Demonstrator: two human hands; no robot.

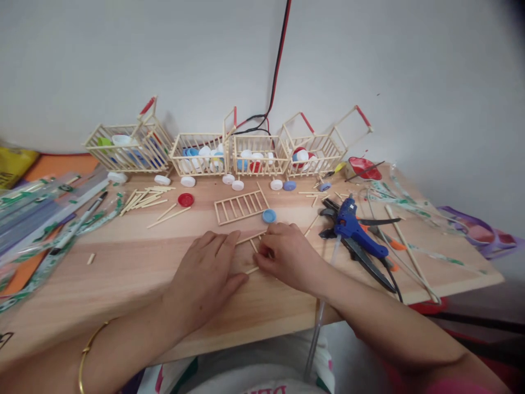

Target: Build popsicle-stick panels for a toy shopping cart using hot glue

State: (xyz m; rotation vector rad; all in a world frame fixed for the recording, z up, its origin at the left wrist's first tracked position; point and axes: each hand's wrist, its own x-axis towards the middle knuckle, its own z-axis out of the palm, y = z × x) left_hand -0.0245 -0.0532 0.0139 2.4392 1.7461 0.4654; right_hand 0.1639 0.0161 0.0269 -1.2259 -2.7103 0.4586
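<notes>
A partly hidden frame of thin wooden sticks (248,239) lies on the table between my hands. Stretched flat, my left hand (207,268) covers the frame's left end, its thumb apart from the fingers. My right hand (287,253) is pinched over the frame's right part, on a thin wooden stick (255,247) whose end disappears under the fingertips. Just beyond lies a ladder-like stick frame (241,208), with a light blue bottle cap (269,216) at its corner. A red bottle cap (186,200) sits farther left, near a pile of loose sticks (143,199).
Several small stick-built carts (199,156) holding bottle caps line the wall. At right lie a blue glue gun (361,235), its cord and orange-handled scissors (389,241). Plastic-wrapped packets (45,219) and a pen (96,203) cover the left side. The table's front edge (246,343) is close.
</notes>
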